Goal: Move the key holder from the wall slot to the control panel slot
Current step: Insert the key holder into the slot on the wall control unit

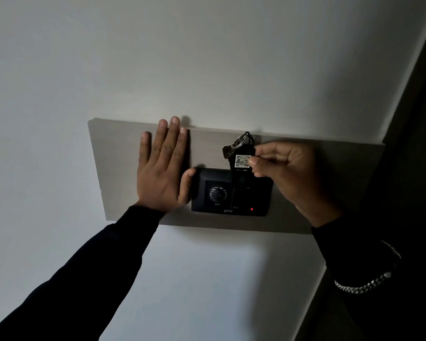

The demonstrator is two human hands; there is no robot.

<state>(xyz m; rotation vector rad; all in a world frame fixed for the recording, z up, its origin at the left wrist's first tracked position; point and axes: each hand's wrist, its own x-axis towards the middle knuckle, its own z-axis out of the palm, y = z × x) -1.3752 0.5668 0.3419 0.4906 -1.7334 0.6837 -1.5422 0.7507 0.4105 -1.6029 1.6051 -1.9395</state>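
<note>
1. Left sleeve (89,262), dark, runs in from bottom-left corner; upper arm cut off by frame edge.
2. Left hand (161,168) lies flat on the grey wall board (118,168), fingers spread & straight, gripping nothing. Thumb tip touches left edge of the control panel (231,193).
3. Panel is black, sits on the board w/ a round grille at left & a small red light (251,208) low right. Printed labels near its bottom too small & dim to read.
4. Key holder (241,166), a black strip, stands upright w/ its lower end at the panel's top, prob. in a slot there, but black on black hides the exact seat. White tag on it reads approx. "402". Key ring & keys (233,146) hang at its top, partly in shadow.
5. Right hand (280,166) just right of holder, thumb & forefinger pinched on its right edge by the tag; other fingers curled. Left hand well apart from holder.
6. Right sleeve merges w/ dark area at far right; a metal chain bracelet (364,284) shows on it.
</note>
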